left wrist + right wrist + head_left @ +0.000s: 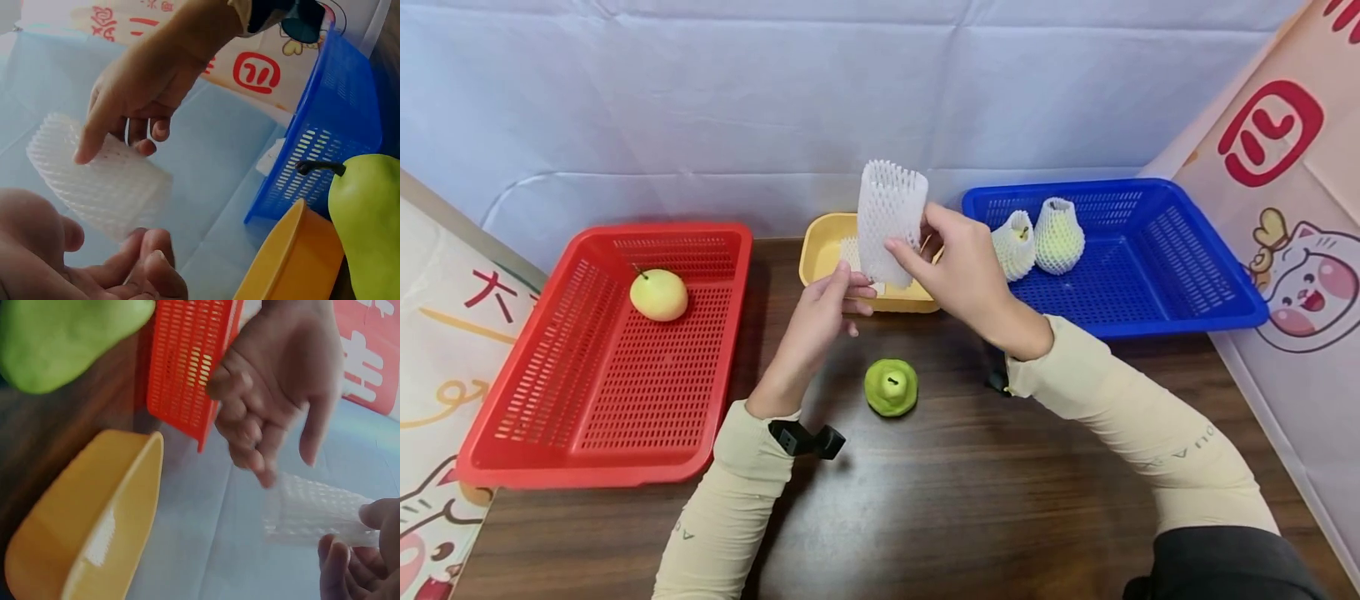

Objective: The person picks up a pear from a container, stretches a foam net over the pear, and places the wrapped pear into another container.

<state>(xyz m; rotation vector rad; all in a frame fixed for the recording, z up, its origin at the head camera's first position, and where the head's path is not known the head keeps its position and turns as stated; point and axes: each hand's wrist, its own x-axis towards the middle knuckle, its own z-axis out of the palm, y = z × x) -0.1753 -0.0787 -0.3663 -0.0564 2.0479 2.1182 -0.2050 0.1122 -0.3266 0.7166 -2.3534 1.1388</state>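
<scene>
My right hand (968, 271) pinches a white foam fruit net (889, 218) between thumb and fingers, holding it up above the yellow tray (822, 242). The net is flat, with nothing showing inside it. Close to its lower end is my left hand (817, 321), palm turned up and fingers loosely bent; in the right wrist view a fingertip sits right at the net's edge (275, 506). A green pear (891, 388) stands upright on the table in front of both hands, stem up. More white netting (103, 540) lies in the yellow tray.
To the left, a red basket (591, 467) holds one yellow pear (658, 295). On the right stands a blue basket (1150, 287) with two pears in foam nets (1060, 237) at its left end. A pale cloth (760, 100) hangs behind the brown table (940, 500).
</scene>
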